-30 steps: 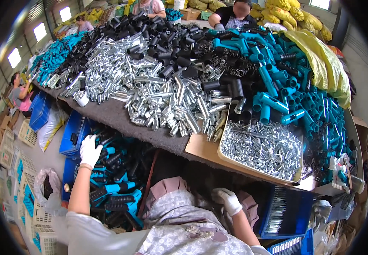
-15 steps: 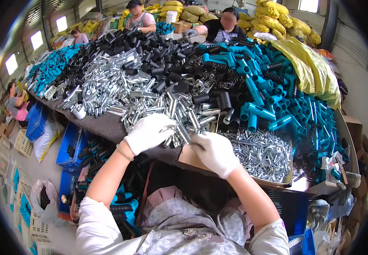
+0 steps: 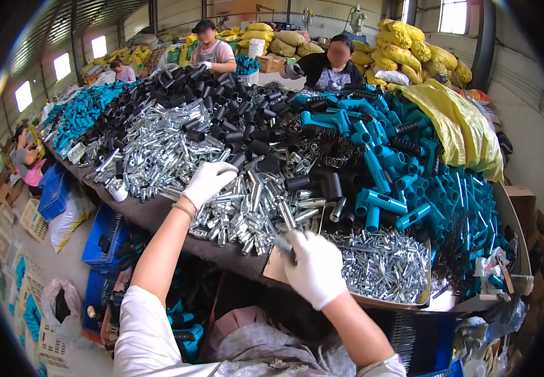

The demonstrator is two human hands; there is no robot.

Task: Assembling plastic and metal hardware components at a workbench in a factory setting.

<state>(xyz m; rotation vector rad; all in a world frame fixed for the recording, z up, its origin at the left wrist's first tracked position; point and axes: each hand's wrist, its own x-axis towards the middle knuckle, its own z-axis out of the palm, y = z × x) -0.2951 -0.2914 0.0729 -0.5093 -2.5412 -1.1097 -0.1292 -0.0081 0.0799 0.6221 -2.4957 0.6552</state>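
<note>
Both my hands wear white gloves. My left hand (image 3: 208, 181) reaches forward onto a heap of shiny metal tubes (image 3: 247, 207) on the table, its fingers curled down onto them. My right hand (image 3: 314, 267) hovers at the near edge of a cardboard tray (image 3: 272, 267) filled with small silver pins (image 3: 382, 267); it pinches a small metal piece (image 3: 282, 242) between its fingers. Black tubes (image 3: 312, 182) and teal plastic T-fittings (image 3: 378, 201) lie just beyond my hands.
The long table (image 3: 159, 217) is heaped with black tubes, metal parts, springs and teal fittings. Blue crates (image 3: 105, 235) with parts stand on the floor at my left. Two people sit across the table; others work at the far left. Yellow sacks (image 3: 410, 47) pile behind.
My left hand has moved forward and left onto the metal tube heap. My right hand has come nearer, to the tray's near edge, with a small metal piece in it.
</note>
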